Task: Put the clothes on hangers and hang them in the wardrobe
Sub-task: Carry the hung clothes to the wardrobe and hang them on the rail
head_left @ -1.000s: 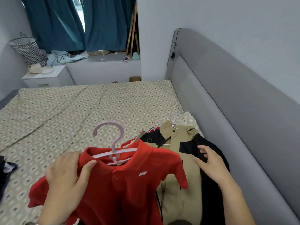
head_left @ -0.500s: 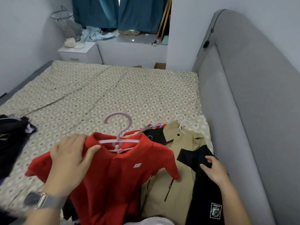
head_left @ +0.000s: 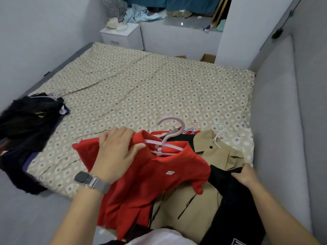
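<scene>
A red polo shirt hangs on a pale pink hanger, lifted over the bed's near right corner. My left hand grips the shirt's left shoulder, thumb toward the collar. Under it lies a tan and black jacket on a white hanger. My right hand holds the jacket's black right shoulder. More hanger hooks and a strip of red cloth peek out behind the shirt's collar.
The bed has a patterned beige sheet. A heap of dark clothes lies at its left edge. A grey padded headboard runs along the right. A white nightstand stands beyond the bed's far corner.
The view has tilted down and swung left. My left hand has kept its grip on the red shirt. My right hand slid back along the jacket's black shoulder.
</scene>
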`<state>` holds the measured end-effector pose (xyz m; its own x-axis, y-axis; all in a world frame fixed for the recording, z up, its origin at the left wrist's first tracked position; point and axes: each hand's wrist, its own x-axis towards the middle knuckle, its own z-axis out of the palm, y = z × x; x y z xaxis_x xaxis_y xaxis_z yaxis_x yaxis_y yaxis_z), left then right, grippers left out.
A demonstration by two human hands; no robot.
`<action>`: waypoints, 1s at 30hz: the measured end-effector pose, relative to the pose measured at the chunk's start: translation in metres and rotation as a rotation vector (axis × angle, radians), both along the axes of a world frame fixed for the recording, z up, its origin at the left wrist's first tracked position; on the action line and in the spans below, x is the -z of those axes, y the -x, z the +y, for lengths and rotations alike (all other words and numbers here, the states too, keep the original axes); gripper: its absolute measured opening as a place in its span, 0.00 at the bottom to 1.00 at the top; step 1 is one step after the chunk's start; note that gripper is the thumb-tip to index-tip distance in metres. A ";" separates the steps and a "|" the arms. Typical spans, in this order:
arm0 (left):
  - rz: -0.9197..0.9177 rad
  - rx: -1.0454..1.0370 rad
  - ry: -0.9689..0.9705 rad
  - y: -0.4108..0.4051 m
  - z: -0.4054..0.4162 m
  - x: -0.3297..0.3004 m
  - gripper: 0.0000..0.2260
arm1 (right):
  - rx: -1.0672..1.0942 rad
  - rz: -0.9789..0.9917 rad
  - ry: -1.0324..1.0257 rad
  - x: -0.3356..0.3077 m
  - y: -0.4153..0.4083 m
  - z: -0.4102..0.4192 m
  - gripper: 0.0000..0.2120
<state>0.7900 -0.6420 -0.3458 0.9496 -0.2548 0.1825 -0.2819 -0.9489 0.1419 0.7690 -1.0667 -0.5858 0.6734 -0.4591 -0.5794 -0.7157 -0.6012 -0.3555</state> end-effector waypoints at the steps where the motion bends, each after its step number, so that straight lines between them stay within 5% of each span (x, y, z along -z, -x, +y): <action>1: 0.008 -0.003 0.001 0.000 -0.001 0.001 0.21 | 0.012 -0.001 -0.030 -0.005 -0.001 0.006 0.33; 15: 0.098 -0.068 0.106 0.006 0.016 0.027 0.20 | 0.379 -0.128 -0.170 -0.004 0.001 0.042 0.39; 30: 0.110 -0.072 0.208 0.018 0.052 0.032 0.18 | 0.118 -0.208 0.058 -0.051 -0.020 0.080 0.26</action>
